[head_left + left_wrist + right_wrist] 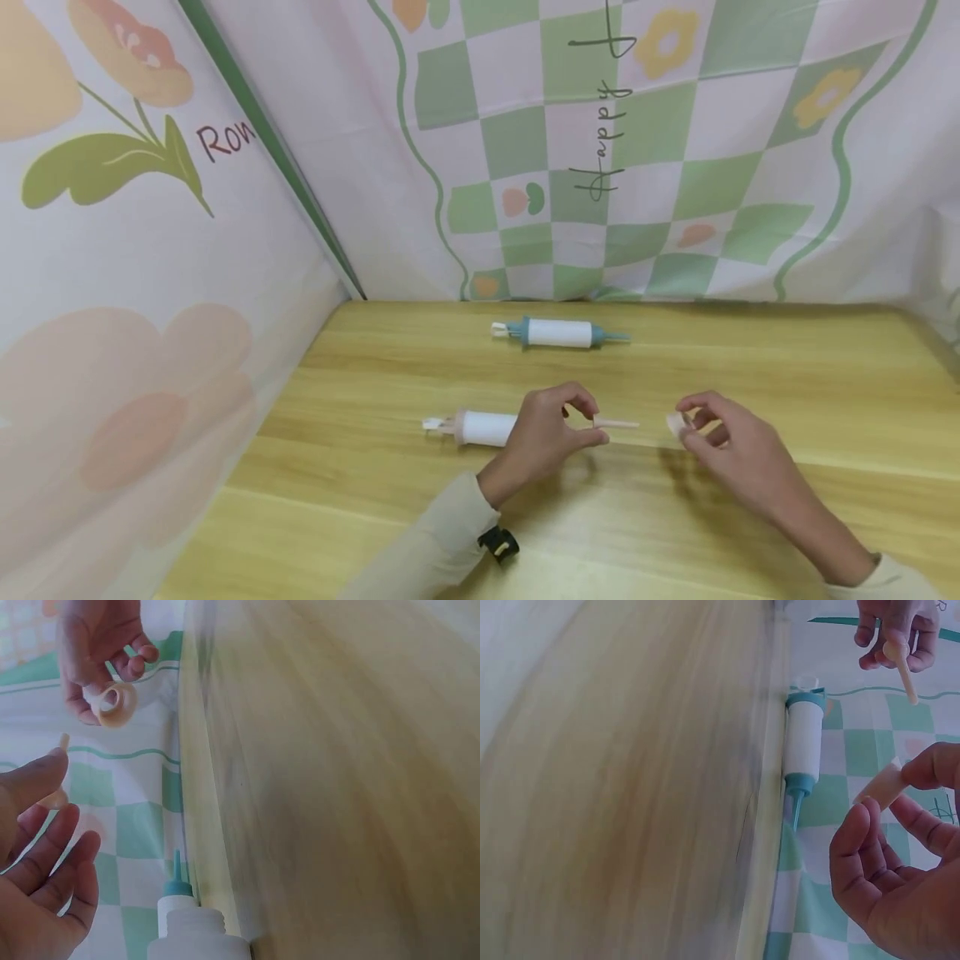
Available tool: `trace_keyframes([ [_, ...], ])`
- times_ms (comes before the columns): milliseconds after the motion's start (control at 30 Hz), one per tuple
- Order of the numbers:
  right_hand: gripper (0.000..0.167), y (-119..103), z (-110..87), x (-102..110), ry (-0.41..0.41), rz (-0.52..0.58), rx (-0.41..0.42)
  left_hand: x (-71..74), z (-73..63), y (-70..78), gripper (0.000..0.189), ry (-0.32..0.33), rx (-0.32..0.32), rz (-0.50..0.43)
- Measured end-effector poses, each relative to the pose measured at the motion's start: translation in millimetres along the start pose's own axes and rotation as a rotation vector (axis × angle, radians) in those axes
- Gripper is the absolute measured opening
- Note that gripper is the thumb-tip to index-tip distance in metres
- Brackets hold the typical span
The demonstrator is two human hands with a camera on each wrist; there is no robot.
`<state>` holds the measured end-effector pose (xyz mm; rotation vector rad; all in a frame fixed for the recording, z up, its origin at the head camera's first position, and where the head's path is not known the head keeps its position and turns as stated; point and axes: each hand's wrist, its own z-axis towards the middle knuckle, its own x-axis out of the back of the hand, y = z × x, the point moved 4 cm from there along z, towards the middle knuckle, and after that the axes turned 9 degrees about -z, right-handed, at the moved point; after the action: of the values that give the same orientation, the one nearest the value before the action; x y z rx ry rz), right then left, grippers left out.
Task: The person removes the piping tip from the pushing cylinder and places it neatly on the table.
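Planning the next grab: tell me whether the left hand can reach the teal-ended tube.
Likely yes: only tabletop lies between the left hand and the teal-ended tube, though the fingers pinch a pink nozzle.

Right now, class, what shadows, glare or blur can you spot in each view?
Head: a soft shadow under the right hand, pale glare on the tabletop at lower centre; left wrist: hazy, the tabletop's grain smeared; right wrist: similarly hazy, the grain soft.
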<state>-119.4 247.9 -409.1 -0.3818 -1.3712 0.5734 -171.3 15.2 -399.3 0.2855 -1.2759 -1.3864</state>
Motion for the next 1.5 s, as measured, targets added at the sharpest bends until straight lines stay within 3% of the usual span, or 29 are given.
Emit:
trace_keyframes([
  [300,0.028,12,-1.2,5,0.054,-0.217,0.104,-11.6,11.5,-2.6,0.025,-0.061,0.079,0.034],
  [700,0.028,16,-6.2,7,0.072,-0.449,0.169,-30.7,22.3,-2.4,0.030,-0.175,0.109,0.114],
  [1133,0.027,28,-3.2,3,0.020,-0.462,0.137,-49.8,37.7,-6.9,0.031,-0.193,0.247,0.213],
  [1333,0.026,31,-2.0,4,0.026,-0.469,0.157,-57.0,38.8,-11.1,0.031,-0.215,0.279,0.227],
  [1500,0.022,30,0.1,2,-0.016,-0.481,0.168,-62.4,35.7,-12.4,0.031,-0.232,0.304,0.231],
])
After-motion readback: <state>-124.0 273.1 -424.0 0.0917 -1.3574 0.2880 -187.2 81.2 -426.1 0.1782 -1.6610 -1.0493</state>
